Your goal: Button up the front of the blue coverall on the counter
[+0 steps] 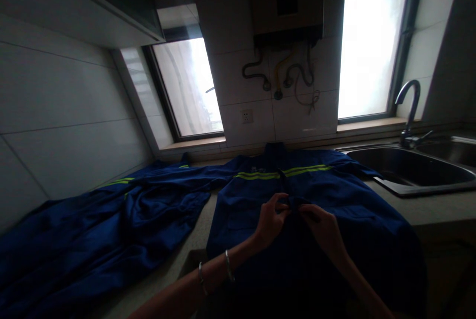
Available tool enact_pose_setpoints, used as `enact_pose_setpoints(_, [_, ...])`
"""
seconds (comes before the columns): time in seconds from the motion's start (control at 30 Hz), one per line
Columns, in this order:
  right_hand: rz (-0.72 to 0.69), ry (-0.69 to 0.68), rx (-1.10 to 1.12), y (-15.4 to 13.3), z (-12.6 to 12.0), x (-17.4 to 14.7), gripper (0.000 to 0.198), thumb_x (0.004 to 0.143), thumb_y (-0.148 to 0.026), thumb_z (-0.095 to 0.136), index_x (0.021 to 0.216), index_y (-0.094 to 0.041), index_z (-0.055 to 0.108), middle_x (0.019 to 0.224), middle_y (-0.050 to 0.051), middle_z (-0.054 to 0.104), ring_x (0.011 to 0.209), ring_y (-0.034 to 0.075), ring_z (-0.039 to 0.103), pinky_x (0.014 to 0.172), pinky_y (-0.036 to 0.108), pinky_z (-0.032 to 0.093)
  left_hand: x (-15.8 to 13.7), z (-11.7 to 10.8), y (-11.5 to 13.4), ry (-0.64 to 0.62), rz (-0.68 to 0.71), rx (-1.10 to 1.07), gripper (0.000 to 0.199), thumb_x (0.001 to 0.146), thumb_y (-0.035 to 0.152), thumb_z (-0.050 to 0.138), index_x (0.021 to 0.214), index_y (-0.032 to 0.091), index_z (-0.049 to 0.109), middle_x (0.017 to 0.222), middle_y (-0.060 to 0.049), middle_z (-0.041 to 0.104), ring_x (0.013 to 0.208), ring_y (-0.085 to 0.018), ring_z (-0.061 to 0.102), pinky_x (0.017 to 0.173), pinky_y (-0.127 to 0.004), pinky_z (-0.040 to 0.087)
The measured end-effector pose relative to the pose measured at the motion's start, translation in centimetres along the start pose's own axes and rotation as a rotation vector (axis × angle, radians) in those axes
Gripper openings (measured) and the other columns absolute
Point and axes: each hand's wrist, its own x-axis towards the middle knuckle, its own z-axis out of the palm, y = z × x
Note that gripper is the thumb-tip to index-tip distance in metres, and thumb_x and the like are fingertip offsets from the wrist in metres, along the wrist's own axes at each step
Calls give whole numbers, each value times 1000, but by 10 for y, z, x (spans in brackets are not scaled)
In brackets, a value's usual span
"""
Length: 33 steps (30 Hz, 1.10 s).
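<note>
A dark blue work jacket (245, 210) with yellow-green stripes lies spread front up on the counter, its collar toward the wall. My left hand (272, 217) pinches the cloth at the jacket's front opening, below the stripes. Close beside it, my right hand (323, 224) grips the other side of the same opening with bent fingers. A small fold of cloth stands raised between the fingertips. Whether a button or fastener is there is too dark to tell. Two silvery bracelets circle my left wrist and forearm.
A second blue garment (148, 224) with similar stripes lies crumpled on the left of the counter (427, 207). At right is a steel sink (405, 165) with a curved faucet (411, 105); one jacket sleeve reaches its edge. A wall-mounted heater (286, 6) hangs above, between two windows.
</note>
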Motion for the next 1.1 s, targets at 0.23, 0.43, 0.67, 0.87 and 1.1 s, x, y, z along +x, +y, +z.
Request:
enact_pose_setpoints(0.23, [64, 4, -11, -5, -1, -5, 16, 75, -28, 56, 81, -20, 68, 86, 3, 70, 79, 19, 64, 73, 28, 48, 4, 0, -8, -26, -48, -219, 46, 64, 16, 69, 105, 17, 50, 76, -1, 68, 72, -15, 64, 66, -23, 46])
enact_pose_setpoints(0.43, [26, -55, -64, -4, -2, -2, 16, 77, -29, 53, 75, -19, 65, 77, 2, 67, 71, 17, 62, 67, 26, 46, 6, 1, -15, -194, -138, -345, 42, 62, 17, 71, 97, 17, 47, 78, -1, 66, 69, -12, 60, 63, -20, 42])
enact_pose_setpoints(0.67, [-29, -48, 13, 2, 11, -5, 16, 79, -27, 53, 89, -18, 62, 92, 4, 63, 85, 18, 60, 76, 28, 48, 15, -2, -18, -209, -356, -398, 42, 59, 23, 69, 86, 20, 36, 59, 10, 49, 40, -3, 39, 43, -15, 26])
enact_pose_setpoints(0.87, [-144, -61, -140, -6, 15, -17, 31, 70, -15, 56, 100, -20, 61, 112, 7, 53, 102, 20, 54, 89, 32, 46, 22, -15, -22, -349, -623, -549, 50, 54, 23, 68, 92, 21, 34, 56, 12, 37, 35, -1, 30, 41, -15, 15])
enact_pose_setpoints(1.1, [-179, -157, -200, -4, 10, -12, 44, 71, -10, 48, 112, -22, 58, 118, 6, 48, 108, 18, 51, 95, 34, 43, 18, -9, -27, -304, -537, -393, 46, 68, 38, 62, 100, 20, 35, 52, 12, 37, 33, -3, 31, 38, -16, 20])
